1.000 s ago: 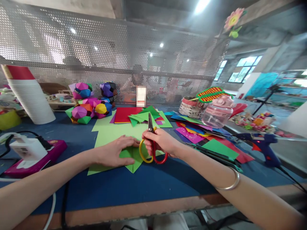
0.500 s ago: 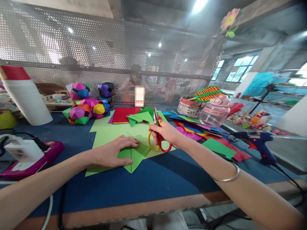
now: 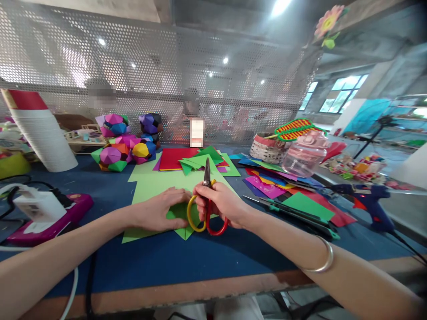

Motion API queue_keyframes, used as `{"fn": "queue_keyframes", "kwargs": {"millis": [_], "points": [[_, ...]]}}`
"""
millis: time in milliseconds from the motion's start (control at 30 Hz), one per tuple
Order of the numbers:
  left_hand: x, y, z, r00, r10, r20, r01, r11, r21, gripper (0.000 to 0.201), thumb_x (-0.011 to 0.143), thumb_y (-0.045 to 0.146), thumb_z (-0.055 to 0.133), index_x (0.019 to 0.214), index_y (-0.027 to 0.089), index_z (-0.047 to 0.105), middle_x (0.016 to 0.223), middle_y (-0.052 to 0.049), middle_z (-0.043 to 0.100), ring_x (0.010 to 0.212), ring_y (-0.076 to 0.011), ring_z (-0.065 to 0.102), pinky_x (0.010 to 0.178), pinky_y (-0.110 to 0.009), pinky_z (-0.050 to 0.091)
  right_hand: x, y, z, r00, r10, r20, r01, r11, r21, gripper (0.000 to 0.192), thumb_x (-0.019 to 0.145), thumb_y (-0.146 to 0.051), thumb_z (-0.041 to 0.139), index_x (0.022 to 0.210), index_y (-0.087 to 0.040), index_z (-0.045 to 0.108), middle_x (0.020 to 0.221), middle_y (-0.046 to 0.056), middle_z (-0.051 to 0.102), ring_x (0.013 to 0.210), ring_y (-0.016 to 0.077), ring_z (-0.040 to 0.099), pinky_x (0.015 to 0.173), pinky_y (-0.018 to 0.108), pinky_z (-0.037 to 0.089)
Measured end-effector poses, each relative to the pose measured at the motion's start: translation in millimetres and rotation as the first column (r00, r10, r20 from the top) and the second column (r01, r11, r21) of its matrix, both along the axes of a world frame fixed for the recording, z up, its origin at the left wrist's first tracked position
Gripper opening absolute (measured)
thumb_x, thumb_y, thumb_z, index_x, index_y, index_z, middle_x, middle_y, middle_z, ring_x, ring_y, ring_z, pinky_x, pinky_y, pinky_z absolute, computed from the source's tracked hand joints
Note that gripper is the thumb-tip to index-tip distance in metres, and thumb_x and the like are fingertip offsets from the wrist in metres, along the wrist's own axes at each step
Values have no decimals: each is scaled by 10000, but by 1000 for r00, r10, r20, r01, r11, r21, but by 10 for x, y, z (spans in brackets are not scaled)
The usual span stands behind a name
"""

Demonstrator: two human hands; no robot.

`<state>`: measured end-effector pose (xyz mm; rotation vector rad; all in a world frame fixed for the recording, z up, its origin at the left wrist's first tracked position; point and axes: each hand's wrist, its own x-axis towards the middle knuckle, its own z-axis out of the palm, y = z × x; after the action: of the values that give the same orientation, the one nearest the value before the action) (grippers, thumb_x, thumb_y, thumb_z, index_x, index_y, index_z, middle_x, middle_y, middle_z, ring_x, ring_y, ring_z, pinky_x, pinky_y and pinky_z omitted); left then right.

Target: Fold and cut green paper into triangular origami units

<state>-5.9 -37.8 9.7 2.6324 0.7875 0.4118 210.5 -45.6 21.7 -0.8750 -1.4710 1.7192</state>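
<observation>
My right hand (image 3: 222, 204) grips a pair of scissors (image 3: 207, 171) with one yellow and one red handle loop. Their blades are closed together and point away from me. To the left, my left hand (image 3: 163, 209) is curled with thumb and fingers round a folded green paper (image 3: 185, 232), partly hidden beneath the fingers and the yellow loop. Under that hand lies a larger light green sheet (image 3: 142, 191). Just beyond the scissors are loose folded green pieces (image 3: 196, 162) and a stack of red paper (image 3: 170, 159).
On the left stand paper cups (image 3: 45, 138), a purple power strip (image 3: 78, 213) and colourful folded paper balls (image 3: 115, 155). To the right are coloured sheets (image 3: 267, 186), a green-handled tool (image 3: 300, 218), a glue gun (image 3: 370, 200), a pink bottle (image 3: 305, 155) and a basket (image 3: 266, 148).
My right hand has come nearer with the scissors, down and to the left, beside my left hand. The green-handled tool shows past my right forearm. My view has shifted slightly.
</observation>
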Motion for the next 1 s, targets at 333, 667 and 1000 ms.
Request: {"fn": "queue_keyframes", "kwargs": {"millis": [333,667,1000], "points": [[-38,39,-55,1000,18,-19,-18,1000,0,490,907,420,632,1345,230,523,1417,-101,519,1351,-304,427,1137,-477,343,114,140,176,962,-175,210,171,985,36,242,965,-153,471,733,-165,540,533,-40,520,409,111,534,433,237,502],[-45,32,-63,999,36,-28,-36,999,0,497,909,428,628,1350,224,525,1461,-100,501,1363,-294,429,1138,-468,347,310,367,179,923,-292,250,268,955,124,241,940,-117,487,712,-149,555,499,-30,541,358,124,542,384,233,479],[-19,9,-5,999,27,-20,-28,999,-16,494,909,417,636,1350,226,522,1431,-113,521,1335,-307,450,1123,-488,361,283,267,123,964,-234,127,220,969,113,216,981,-216,485,789,-160,567,545,-3,609,427,144,615,433,220,485]]}}
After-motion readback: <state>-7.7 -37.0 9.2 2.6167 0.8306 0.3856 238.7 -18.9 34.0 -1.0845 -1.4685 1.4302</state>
